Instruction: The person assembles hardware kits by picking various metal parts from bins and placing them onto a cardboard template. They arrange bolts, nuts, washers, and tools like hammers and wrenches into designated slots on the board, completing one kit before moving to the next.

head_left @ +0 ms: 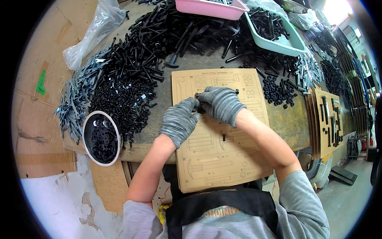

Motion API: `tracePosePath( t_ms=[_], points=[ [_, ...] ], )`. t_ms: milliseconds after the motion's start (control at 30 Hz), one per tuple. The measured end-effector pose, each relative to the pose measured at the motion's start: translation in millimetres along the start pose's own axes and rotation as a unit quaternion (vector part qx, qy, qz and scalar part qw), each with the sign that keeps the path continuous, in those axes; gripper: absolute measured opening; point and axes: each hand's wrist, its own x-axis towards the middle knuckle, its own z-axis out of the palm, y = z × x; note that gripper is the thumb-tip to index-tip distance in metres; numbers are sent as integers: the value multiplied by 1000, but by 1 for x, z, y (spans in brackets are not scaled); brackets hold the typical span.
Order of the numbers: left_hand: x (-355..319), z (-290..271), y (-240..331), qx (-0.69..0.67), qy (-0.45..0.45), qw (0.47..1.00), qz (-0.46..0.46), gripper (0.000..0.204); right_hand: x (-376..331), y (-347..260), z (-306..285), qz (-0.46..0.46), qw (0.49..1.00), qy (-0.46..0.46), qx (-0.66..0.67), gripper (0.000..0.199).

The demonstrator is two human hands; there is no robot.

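Gloved left hand (181,121) and right hand (223,104) meet over cardboard (207,165), any pinch too hidden to tell, a bolt (224,138) nearer the wearer (223,203).

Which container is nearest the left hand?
The white-rimmed bowl, left of the left hand; the pink tray and mint tray stand farther off, ahead.
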Motion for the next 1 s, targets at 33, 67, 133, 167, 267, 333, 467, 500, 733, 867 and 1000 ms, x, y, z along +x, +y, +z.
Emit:
tracePosePath(
  t_ms=[33,67,133,167,267,333,467,500,733,867,1000],
  points=[
    [1,-1,5,-15,-5,1000,-20,31,-4,2,0,-1,1000,14,1,19],
    [3,-5,12,-27,-39,997,-59,41,-13,2,-3,17,998,49,25,20],
    [5,-1,3,18,-33,999,-17,44,-14,3,-3,48,998,-10,29,20],
    [8,1,0,41,-32,999,8,46,-15,4,-4,67,997,-38,31,20],
    [13,2,1,45,-60,997,8,39,-17,7,7,49,998,-1,26,17],
    [15,1,2,40,-66,997,3,36,-16,7,6,41,999,16,31,17],
    [17,2,2,10,-80,996,-23,30,-15,12,11,28,999,31,29,14],
    [17,3,2,-6,-86,996,-35,29,-16,12,11,30,999,28,25,14],
    [12,6,5,26,-53,998,-21,29,-22,10,16,-8,996,83,33,13],
    [6,9,4,48,5,999,15,27,-29,9,19,14,993,113,22,13],
    [-12,9,11,43,17,998,-38,24,-44,6,13,35,995,91,-2,12]
  ],
)
